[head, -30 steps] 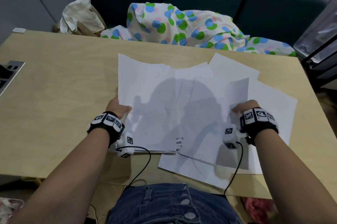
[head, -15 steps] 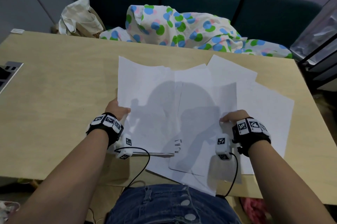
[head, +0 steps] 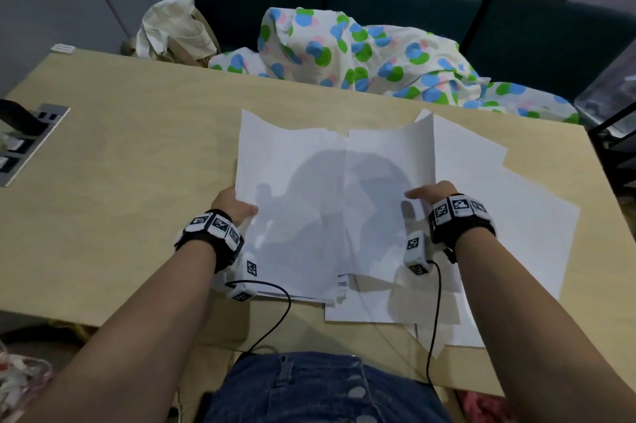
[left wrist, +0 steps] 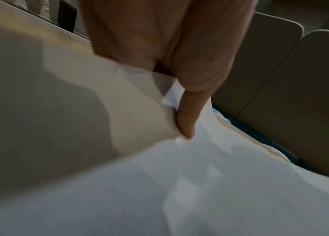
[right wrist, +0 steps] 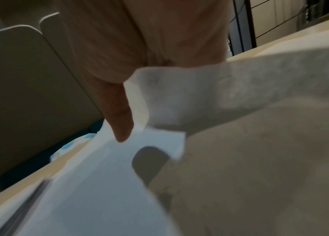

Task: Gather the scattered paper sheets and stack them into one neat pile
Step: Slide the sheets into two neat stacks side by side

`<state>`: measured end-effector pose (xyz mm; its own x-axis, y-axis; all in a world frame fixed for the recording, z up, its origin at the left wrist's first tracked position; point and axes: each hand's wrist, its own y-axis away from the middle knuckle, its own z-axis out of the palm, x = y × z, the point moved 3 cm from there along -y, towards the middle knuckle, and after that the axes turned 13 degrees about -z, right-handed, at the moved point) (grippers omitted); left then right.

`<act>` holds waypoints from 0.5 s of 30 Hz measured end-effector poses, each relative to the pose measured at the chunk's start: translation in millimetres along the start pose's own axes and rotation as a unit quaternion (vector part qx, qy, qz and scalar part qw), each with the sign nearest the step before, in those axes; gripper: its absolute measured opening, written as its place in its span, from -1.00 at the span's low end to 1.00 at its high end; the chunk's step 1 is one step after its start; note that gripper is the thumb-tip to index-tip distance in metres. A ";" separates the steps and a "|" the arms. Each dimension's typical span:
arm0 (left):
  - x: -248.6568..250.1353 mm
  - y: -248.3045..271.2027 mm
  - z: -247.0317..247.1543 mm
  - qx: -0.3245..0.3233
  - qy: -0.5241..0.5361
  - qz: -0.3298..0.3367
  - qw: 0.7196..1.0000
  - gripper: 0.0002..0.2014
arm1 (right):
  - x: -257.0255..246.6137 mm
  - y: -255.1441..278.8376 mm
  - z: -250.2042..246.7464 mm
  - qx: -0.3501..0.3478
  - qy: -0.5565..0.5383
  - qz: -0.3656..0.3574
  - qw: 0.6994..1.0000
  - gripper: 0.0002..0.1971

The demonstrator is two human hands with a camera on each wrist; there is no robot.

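White paper sheets lie overlapping on the wooden table [head: 137,164]. My left hand [head: 237,205] grips the left edge of the bigger pile [head: 296,188]; in the left wrist view its thumb [left wrist: 188,118] presses on the top sheet [left wrist: 200,183], and the other fingers are hidden under the paper. My right hand [head: 430,193] pinches the right edge of several sheets [head: 389,167] that overlap the pile, with the thumb [right wrist: 121,121] on top of the bent paper [right wrist: 159,103]. More loose sheets [head: 516,223] lie spread to the right of that hand.
A polka-dot cloth [head: 361,54] and a cream bag [head: 172,26] sit at the table's far edge before a dark sofa. A socket panel [head: 31,136] is set into the left side. A black rack [head: 616,133] stands right. Wrist cables [head: 275,312] hang over the near edge.
My right hand has slid left with its sheets, which now overlap the left pile more and are pulled back from the near edge. The left hand has stayed on its edge.
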<state>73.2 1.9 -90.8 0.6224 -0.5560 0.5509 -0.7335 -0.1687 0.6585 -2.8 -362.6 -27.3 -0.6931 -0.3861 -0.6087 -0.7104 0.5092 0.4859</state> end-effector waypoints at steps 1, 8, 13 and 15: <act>0.5 -0.8 -0.2 -0.004 0.006 -0.001 1.000 -0.58 | -0.6 -3.2 0.8 -0.017 0.010 0.003 1.000 -0.40; 1.4 0.5 -0.5 -0.027 0.032 -0.010 0.999 -0.57 | -10.1 -4.3 -6.7 -0.050 0.104 -0.016 0.993 -0.50; 2.9 6.8 -2.6 -0.040 0.018 -0.002 0.999 -0.58 | -39.2 6.2 -28.4 0.063 0.139 -0.111 0.982 -0.68; 4.3 9.8 -4.2 -0.050 0.008 -0.002 0.999 -0.58 | -61.9 14.1 -45.6 0.142 0.240 -0.170 0.945 -0.73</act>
<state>69.9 1.3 -79.8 0.6297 -0.5427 0.5558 -0.7010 -0.0887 0.7076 24.5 -366.5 45.9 -0.4550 -0.8341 -0.3119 -0.8877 0.4526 0.0848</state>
